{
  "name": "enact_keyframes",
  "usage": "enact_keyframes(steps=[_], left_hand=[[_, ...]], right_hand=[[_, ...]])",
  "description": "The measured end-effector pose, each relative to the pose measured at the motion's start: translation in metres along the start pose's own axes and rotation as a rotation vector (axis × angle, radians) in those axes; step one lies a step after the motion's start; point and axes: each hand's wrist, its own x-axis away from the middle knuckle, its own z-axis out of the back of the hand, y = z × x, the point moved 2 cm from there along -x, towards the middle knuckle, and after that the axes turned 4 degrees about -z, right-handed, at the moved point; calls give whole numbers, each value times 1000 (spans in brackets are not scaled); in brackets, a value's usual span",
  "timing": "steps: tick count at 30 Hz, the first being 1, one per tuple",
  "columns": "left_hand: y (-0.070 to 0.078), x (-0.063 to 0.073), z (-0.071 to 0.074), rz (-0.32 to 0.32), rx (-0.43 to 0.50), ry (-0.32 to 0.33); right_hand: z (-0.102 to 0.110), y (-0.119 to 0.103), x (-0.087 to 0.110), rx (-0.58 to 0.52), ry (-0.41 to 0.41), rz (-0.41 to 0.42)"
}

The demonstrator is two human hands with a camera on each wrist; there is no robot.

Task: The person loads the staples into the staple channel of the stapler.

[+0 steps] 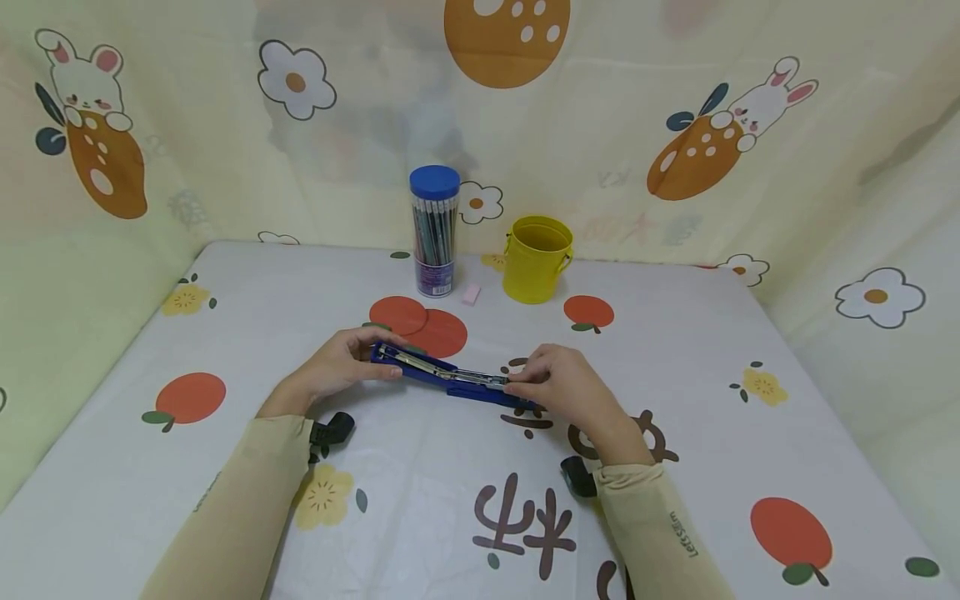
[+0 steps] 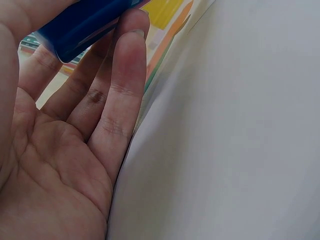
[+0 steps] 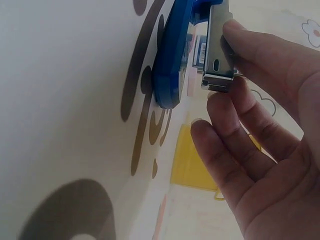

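A blue stapler (image 1: 474, 391) lies spread wide open in the head view, its cover swung back to the left. My left hand (image 1: 333, 367) grips the cover's end between thumb and fingers; the left wrist view shows part of that blue end (image 2: 87, 30) above the palm. At the other side, my right hand (image 1: 566, 383) pinches the tip of the metal staple magazine (image 3: 217, 47) between thumb and fingers. The magazine stands apart from the blue base (image 3: 168, 75) in the right wrist view. Whether staples sit inside is too small to tell.
Behind the stapler stands a clear tube of pencils (image 1: 434, 237) with a blue lid. A small pink eraser-like block (image 1: 471, 295) lies between it and a yellow bucket (image 1: 531, 271). Patterned cloth covers the table (image 1: 420, 517), and a printed curtain (image 1: 375, 150) rises behind.
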Motion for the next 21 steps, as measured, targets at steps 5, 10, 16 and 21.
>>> enact_keyframes(steps=[5,10,16,21], left_hand=[[0,0,0,4,1,3],[1,-1,0,5,-8,5],[0,-2,0,-5,6,7],[-1,-1,1,0,3,10]], right_hand=[[-1,-2,-1,28,-12,18],[-1,-1,0,37,-20,56],[-2,2,-1,40,-24,91],[-3,3,-2,57,-39,118]])
